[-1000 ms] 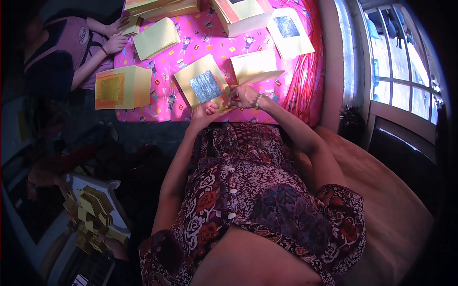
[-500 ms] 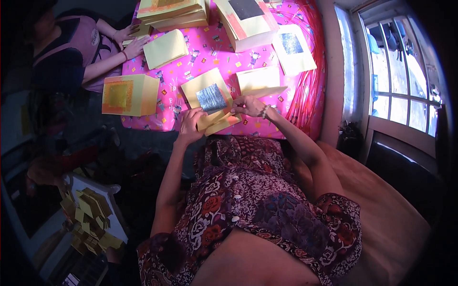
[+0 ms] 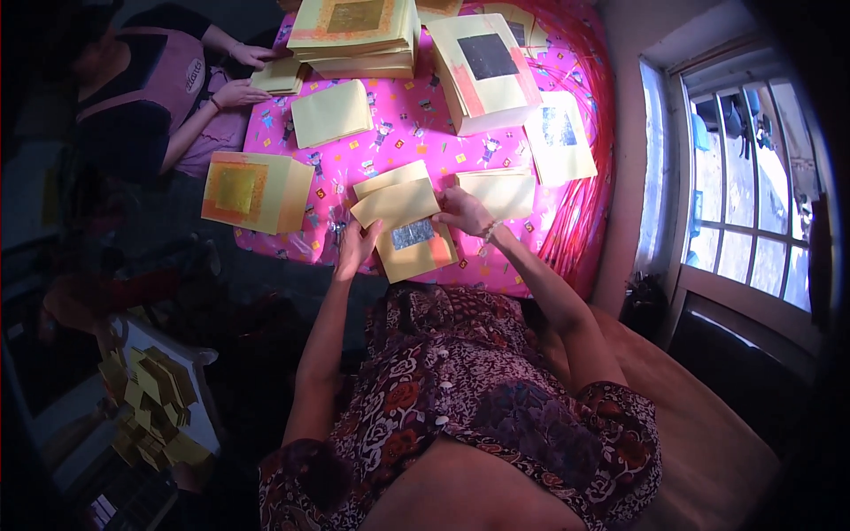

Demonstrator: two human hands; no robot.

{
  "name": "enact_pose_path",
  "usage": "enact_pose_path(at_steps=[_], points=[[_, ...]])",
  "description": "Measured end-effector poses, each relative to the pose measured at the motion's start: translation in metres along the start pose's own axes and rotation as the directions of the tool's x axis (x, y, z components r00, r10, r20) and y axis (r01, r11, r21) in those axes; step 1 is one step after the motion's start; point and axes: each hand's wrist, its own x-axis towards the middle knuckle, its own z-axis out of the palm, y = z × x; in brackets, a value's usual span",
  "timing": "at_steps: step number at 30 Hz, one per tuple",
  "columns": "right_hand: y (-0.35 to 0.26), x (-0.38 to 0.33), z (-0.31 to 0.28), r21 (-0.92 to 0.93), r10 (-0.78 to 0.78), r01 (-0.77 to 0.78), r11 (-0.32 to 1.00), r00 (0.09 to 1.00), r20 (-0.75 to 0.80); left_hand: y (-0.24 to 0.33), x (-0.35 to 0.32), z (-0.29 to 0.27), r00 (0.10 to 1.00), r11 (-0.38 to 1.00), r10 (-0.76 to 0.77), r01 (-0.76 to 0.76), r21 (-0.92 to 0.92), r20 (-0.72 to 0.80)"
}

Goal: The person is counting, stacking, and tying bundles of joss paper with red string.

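Note:
A yellow sheet of joss paper [image 3: 414, 264] with a silver foil square and orange marking lies near the table's front edge. Its upper part is a plain flap [image 3: 396, 203] folded down over part of the foil. My left hand [image 3: 357, 250] grips the left edge, thumb on top, some fingers hidden. At the right end of the fold, my right hand [image 3: 467, 212] pinches the paper with curled fingers. Just beyond that hand sits a low stack of plain yellow paper [image 3: 503, 193].
Stacks of foil-marked paper stand at the table's far side [image 3: 354, 53], far right [image 3: 487, 66] and left [image 3: 257, 190]. Red strands [image 3: 580, 212] hang along the right edge. Across the pink table [image 3: 381, 137], a person [image 3: 168, 97] handles yellow paper. A barred window [image 3: 744, 177] is at right.
The sheet's upper part has come down over the foil, which was fully exposed before. My right hand shifted to the fold's right end. The view has shifted slightly.

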Motion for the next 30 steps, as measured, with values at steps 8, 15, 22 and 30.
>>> enact_pose_path(at_steps=[8, 15, 22, 30], points=[[-0.017, 0.001, 0.012, -0.056, 0.192, -0.203, 0.977, 0.968, -0.162, 0.005, 0.000, 0.005, 0.989, 0.999, -0.048, 0.050, 0.013, -0.140], [-0.021, -0.002, 0.016, -0.073, 0.224, -0.239, 0.968, 0.959, -0.176, 0.021, -0.001, 0.000, 0.986, 0.996, -0.081, 0.084, 0.019, -0.146], [-0.033, 0.004, 0.021, -0.154, 0.161, -0.197, 0.968, 0.962, -0.220, 0.013, -0.002, 0.007, 0.962, 0.989, -0.146, 0.135, -0.062, -0.232], [-0.035, 0.000, 0.022, -0.162, 0.109, -0.153, 0.975, 0.962, -0.250, 0.025, -0.003, 0.003, 0.962, 0.980, -0.198, 0.197, -0.024, -0.189]])
